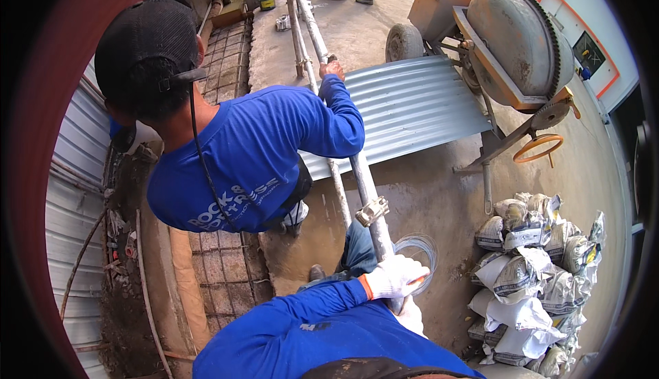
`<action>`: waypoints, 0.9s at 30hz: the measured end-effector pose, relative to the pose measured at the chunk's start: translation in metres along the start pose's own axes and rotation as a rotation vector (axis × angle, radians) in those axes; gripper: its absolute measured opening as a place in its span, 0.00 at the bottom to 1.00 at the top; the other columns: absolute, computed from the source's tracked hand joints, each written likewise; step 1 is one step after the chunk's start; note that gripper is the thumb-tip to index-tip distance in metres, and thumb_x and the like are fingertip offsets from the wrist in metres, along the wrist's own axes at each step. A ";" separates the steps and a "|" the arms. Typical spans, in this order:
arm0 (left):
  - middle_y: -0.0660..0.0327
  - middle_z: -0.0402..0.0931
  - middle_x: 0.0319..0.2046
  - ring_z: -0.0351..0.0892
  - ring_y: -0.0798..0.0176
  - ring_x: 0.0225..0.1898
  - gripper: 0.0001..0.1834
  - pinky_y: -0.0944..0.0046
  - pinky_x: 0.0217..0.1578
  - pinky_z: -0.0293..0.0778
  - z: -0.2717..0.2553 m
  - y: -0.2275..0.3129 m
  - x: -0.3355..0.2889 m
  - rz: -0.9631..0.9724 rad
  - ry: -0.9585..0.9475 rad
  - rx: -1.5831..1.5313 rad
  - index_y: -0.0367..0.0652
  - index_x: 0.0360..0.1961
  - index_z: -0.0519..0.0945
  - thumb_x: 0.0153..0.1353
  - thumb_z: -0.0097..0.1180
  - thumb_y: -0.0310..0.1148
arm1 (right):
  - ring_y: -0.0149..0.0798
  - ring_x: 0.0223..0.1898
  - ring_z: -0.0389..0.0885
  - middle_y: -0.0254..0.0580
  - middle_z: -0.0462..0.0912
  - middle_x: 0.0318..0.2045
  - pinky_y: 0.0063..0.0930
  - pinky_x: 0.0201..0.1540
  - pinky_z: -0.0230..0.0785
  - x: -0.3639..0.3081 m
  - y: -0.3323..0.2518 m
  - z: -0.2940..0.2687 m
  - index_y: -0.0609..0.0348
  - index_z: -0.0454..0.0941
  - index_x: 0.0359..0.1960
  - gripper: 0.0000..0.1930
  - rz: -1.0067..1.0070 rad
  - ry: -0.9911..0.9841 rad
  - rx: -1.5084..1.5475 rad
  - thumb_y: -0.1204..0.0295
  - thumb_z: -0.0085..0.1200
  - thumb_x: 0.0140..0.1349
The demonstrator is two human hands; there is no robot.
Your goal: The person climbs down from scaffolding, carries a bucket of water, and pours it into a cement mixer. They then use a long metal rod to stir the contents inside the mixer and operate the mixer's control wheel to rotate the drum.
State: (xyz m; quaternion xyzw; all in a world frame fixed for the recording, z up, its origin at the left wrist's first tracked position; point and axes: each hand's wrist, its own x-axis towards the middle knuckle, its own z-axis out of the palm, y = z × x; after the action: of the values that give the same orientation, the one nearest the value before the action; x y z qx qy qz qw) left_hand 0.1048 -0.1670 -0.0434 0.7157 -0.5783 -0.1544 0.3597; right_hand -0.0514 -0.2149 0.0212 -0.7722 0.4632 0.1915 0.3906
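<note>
A long grey scaffold pipe (362,176) runs from my hands away toward the far side, with a metal clamp (372,211) fixed on it. My left hand (395,276), in a white glove with an orange cuff, is closed over the pipe near its close end. Just below, my right hand (411,316), also white-gloved, grips the same end; its fingers are partly hidden. A co-worker (233,152) in a blue shirt and black cap holds the pipe farther along with a bare hand (332,69). A thinner pipe (338,187) runs alongside on the left.
A coil of wire (420,248) lies beyond my hands. Stacked bags (525,276) stand at right, below a cement mixer (515,42). Corrugated sheet (412,104) lies across the middle. Left are a rebar grid (221,269), a trench (120,296) and metal wall (68,228).
</note>
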 end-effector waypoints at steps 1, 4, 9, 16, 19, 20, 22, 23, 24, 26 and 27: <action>0.59 0.83 0.33 0.87 0.49 0.36 0.13 0.47 0.39 0.81 0.002 0.000 0.000 -0.006 -0.019 0.012 0.51 0.53 0.84 0.72 0.59 0.40 | 0.61 0.61 0.88 0.57 0.89 0.57 0.48 0.65 0.78 -0.004 -0.006 -0.004 0.50 0.75 0.74 0.43 -0.014 -0.011 0.041 0.46 0.75 0.59; 0.59 0.82 0.33 0.87 0.49 0.35 0.15 0.47 0.37 0.81 0.001 -0.001 -0.001 0.019 0.053 -0.036 0.50 0.55 0.85 0.72 0.60 0.40 | 0.60 0.63 0.86 0.55 0.89 0.57 0.49 0.66 0.77 -0.011 -0.010 -0.008 0.43 0.76 0.73 0.43 -0.011 0.002 0.063 0.44 0.75 0.56; 0.59 0.82 0.33 0.87 0.50 0.36 0.16 0.47 0.38 0.81 0.000 -0.007 0.006 0.023 0.029 -0.013 0.49 0.56 0.85 0.72 0.61 0.41 | 0.57 0.64 0.86 0.55 0.89 0.59 0.45 0.68 0.76 -0.013 -0.028 -0.015 0.49 0.75 0.74 0.43 -0.002 0.012 0.085 0.47 0.76 0.59; 0.59 0.82 0.33 0.87 0.50 0.36 0.16 0.47 0.38 0.81 -0.006 -0.006 0.007 0.010 0.021 -0.010 0.50 0.56 0.85 0.70 0.62 0.40 | 0.54 0.60 0.89 0.47 0.91 0.55 0.44 0.65 0.78 -0.013 -0.028 -0.008 0.37 0.80 0.71 0.40 0.016 0.102 0.094 0.47 0.76 0.55; 0.59 0.82 0.33 0.87 0.50 0.36 0.16 0.47 0.38 0.80 -0.004 -0.007 0.006 0.022 0.052 -0.056 0.50 0.55 0.85 0.69 0.63 0.39 | 0.54 0.59 0.90 0.46 0.92 0.54 0.44 0.65 0.78 -0.003 -0.013 -0.004 0.34 0.80 0.71 0.40 0.014 0.073 0.095 0.46 0.77 0.54; 0.59 0.82 0.33 0.87 0.49 0.36 0.15 0.47 0.38 0.80 -0.003 -0.007 0.006 0.024 0.055 -0.049 0.50 0.55 0.85 0.70 0.63 0.39 | 0.53 0.59 0.90 0.46 0.92 0.54 0.44 0.64 0.78 -0.002 -0.013 -0.003 0.34 0.80 0.71 0.40 0.020 0.085 0.081 0.47 0.76 0.54; 0.59 0.82 0.33 0.86 0.49 0.36 0.15 0.47 0.38 0.80 -0.002 -0.008 0.007 0.026 0.058 -0.040 0.50 0.55 0.85 0.70 0.63 0.39 | 0.53 0.59 0.90 0.46 0.92 0.54 0.43 0.64 0.78 -0.004 -0.017 -0.002 0.35 0.79 0.72 0.40 0.040 0.107 0.052 0.48 0.76 0.55; 0.59 0.82 0.32 0.86 0.50 0.36 0.15 0.48 0.37 0.80 -0.003 -0.007 0.006 0.022 0.057 -0.049 0.50 0.55 0.85 0.70 0.63 0.39 | 0.55 0.61 0.89 0.49 0.90 0.56 0.44 0.65 0.77 -0.001 -0.015 -0.004 0.41 0.77 0.73 0.41 0.000 0.064 0.074 0.47 0.75 0.57; 0.59 0.82 0.32 0.86 0.50 0.36 0.15 0.48 0.37 0.80 -0.004 -0.008 0.007 0.022 0.059 -0.042 0.50 0.55 0.85 0.70 0.63 0.39 | 0.57 0.63 0.87 0.53 0.89 0.58 0.45 0.66 0.77 0.003 -0.011 -0.007 0.47 0.75 0.74 0.43 -0.041 0.020 0.097 0.46 0.75 0.58; 0.60 0.82 0.32 0.86 0.51 0.36 0.15 0.48 0.37 0.80 -0.006 -0.006 0.008 0.019 0.053 -0.041 0.50 0.55 0.85 0.70 0.63 0.39 | 0.59 0.65 0.86 0.57 0.88 0.61 0.46 0.68 0.76 0.006 -0.002 -0.008 0.53 0.73 0.75 0.46 -0.075 -0.034 0.121 0.44 0.74 0.60; 0.60 0.82 0.32 0.87 0.51 0.36 0.14 0.49 0.37 0.80 -0.004 -0.007 0.008 0.034 0.069 -0.058 0.50 0.54 0.85 0.70 0.63 0.39 | 0.59 0.65 0.85 0.57 0.88 0.61 0.46 0.68 0.76 0.006 -0.001 -0.009 0.53 0.73 0.76 0.46 -0.078 -0.044 0.122 0.44 0.74 0.60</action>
State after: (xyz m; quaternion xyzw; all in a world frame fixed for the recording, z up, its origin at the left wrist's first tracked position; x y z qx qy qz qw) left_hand 0.1145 -0.1728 -0.0441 0.7001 -0.5728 -0.1401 0.4027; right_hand -0.0480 -0.2253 0.0229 -0.7600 0.4351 0.1645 0.4540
